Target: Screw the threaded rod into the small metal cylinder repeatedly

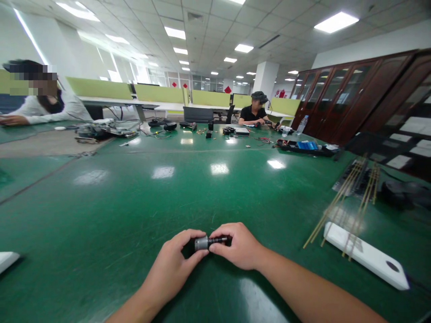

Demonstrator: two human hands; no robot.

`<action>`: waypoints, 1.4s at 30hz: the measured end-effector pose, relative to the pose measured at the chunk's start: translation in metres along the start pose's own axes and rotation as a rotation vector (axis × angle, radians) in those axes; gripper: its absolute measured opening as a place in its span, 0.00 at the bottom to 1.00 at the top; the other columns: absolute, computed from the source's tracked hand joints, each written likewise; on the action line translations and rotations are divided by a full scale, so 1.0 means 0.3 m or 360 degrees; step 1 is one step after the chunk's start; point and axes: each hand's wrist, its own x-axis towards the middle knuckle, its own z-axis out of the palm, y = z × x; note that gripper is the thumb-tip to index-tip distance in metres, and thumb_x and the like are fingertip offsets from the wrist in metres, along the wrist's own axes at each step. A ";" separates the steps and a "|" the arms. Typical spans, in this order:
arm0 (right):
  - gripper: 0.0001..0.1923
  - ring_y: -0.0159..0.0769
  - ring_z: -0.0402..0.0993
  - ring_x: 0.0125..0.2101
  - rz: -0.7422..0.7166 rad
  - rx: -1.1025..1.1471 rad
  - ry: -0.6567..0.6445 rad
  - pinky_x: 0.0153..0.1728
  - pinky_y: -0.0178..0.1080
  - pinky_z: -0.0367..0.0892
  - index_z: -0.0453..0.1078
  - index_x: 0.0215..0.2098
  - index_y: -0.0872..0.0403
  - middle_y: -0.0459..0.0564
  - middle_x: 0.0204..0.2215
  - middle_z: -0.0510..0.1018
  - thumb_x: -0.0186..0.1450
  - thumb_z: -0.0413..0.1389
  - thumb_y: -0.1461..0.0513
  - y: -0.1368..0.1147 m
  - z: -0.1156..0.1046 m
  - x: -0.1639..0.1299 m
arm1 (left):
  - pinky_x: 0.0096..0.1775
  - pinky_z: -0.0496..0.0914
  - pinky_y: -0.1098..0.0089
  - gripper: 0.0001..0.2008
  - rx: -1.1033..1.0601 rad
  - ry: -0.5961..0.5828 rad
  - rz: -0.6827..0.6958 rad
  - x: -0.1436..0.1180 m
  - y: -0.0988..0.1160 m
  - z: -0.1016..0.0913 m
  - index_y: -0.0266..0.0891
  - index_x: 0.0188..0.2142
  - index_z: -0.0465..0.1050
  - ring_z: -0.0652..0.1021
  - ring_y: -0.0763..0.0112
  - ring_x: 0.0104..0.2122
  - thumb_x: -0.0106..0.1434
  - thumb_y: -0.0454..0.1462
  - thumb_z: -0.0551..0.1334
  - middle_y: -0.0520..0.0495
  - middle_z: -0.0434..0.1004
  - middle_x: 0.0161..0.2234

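A small grey metal cylinder (201, 243) with a dark ridged shaft (217, 240) lies sideways just above or on the green table; whether it touches the surface, I cannot tell. My left hand (173, 260) pinches the grey cylinder between thumb and fingers. From the other side, my right hand (241, 247) has its thumb and fingers closed around the ridged shaft, close to where it meets the cylinder. The shaft's light tip shows between the right fingers. Both hands are near the table's front edge.
On the green table (144, 202), thin sticks (350, 202) lie at the right beside a long white device (367, 255). A white object's corner (8, 260) shows at left. Electronic parts (103, 130) and a black tray (306, 147) are farther back. Two people sit at the far side.
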 end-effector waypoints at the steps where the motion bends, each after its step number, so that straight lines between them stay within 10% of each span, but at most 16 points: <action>1: 0.11 0.34 0.75 0.33 -0.0004 -0.0002 0.0000 0.36 0.35 0.65 0.79 0.43 0.51 0.47 0.34 0.81 0.63 0.62 0.58 -0.001 -0.001 0.000 | 0.51 0.70 0.64 0.13 -0.0004 -0.0003 -0.0004 0.000 0.001 0.000 0.50 0.48 0.74 0.77 0.63 0.48 0.64 0.42 0.66 0.52 0.78 0.47; 42: 0.07 0.32 0.74 0.30 -0.0002 -0.0004 0.0079 0.33 0.34 0.63 0.78 0.38 0.51 0.44 0.30 0.80 0.62 0.62 0.58 -0.009 -0.002 -0.009 | 0.50 0.68 0.68 0.14 -0.0060 -0.0043 -0.0064 -0.008 -0.004 -0.012 0.54 0.49 0.72 0.77 0.69 0.47 0.64 0.44 0.66 0.58 0.78 0.46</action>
